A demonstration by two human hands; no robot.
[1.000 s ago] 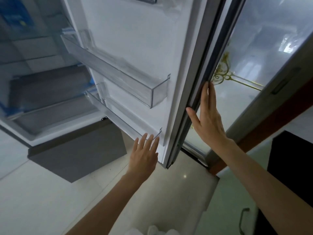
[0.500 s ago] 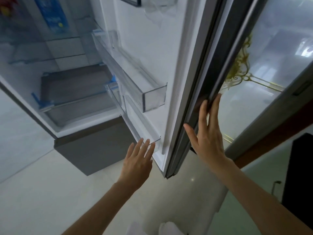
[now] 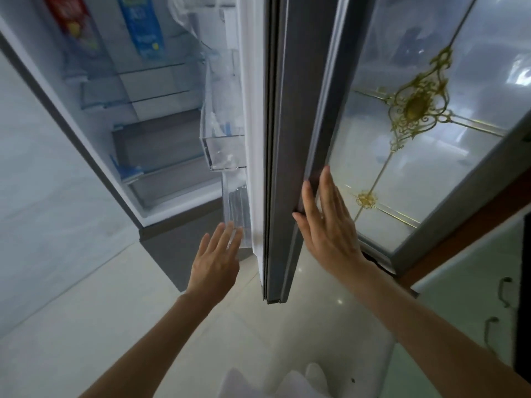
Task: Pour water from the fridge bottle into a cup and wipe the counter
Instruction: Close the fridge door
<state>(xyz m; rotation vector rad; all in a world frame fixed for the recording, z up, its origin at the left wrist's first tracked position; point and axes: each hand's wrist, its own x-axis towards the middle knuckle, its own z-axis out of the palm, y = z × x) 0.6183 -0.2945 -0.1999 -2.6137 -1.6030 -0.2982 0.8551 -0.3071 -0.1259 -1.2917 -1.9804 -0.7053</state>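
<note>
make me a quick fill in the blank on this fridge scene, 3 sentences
1. The right hand rests with straight fingers on the outer edge of the fridge ____.
2. The left hand reaches toward the ____ clear door bin.
3. The glass panel to the right bears ____-coloured ornaments.

Missing words: door; lowest; gold

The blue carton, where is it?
Upper left of the head view, the blue carton stands inside the fridge, right of the red carton.

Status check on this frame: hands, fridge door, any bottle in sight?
Right hand flat against fridge door outer edge, fingers straight. Left hand open near lower door bin; contact unclear. No bottle in view; door open, edge-on.
</note>
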